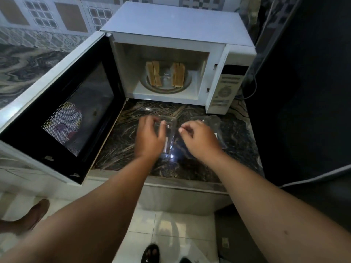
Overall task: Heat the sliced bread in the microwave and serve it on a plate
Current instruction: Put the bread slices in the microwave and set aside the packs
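Note:
The white microwave [176, 25] stands on the dark marble counter with its door [76, 103] swung wide open to the left. Inside, on the glass turntable [188, 81], two pairs of bread slices stand on edge: one pair on the left [153, 75], one on the right [178, 74]. In front of the microwave a clear square glass plate [170, 130] lies on the counter. My left hand [150, 137] has its fingers curled over the plate's left side. My right hand [199, 137] hovers by the plate's right edge, fingers loosely curled, holding nothing that I can make out.
A clear plastic wrapper [214, 122] lies on the counter [121, 149] right of the plate. The open door blocks the counter's left side. A dark appliance [303, 92] stands at the right, with a cable [252, 86] behind the microwave. Tiled floor and a person's feet [150, 253] lie below.

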